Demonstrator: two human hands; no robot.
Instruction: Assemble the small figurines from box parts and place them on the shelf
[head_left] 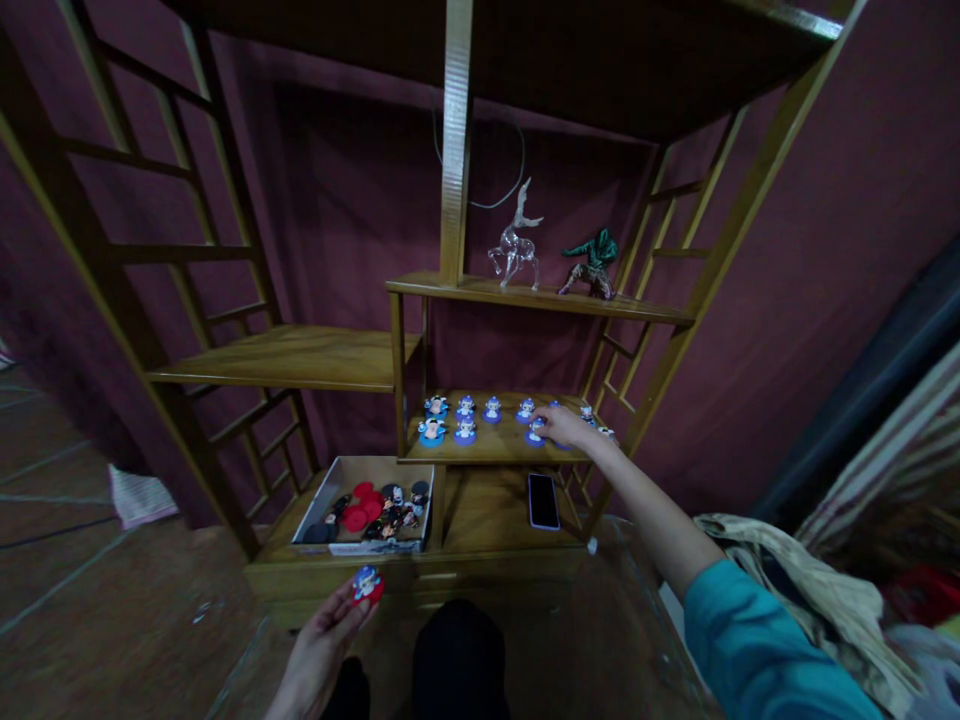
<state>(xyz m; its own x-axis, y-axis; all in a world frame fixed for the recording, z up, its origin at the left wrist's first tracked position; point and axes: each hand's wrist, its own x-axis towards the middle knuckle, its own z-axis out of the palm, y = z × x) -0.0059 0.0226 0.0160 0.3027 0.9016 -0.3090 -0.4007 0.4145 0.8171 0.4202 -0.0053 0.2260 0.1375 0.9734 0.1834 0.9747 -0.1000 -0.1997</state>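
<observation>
Left grip (322,635) pinches a red-based figurine (367,586) | right grip (564,426) touches purple-based figurine (535,433) — can't tell if clasped | two rows already on shelf (501,442) — more figures (390,522) in left box (382,548)

A clear deer (516,248) beside green figure (598,262) — phone (543,502) below.

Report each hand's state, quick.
Left hand: closed, holding a red-based figurine.
Right hand: fingertips at a purple-based figurine on the shelf; whether gripping cannot be told.
</observation>
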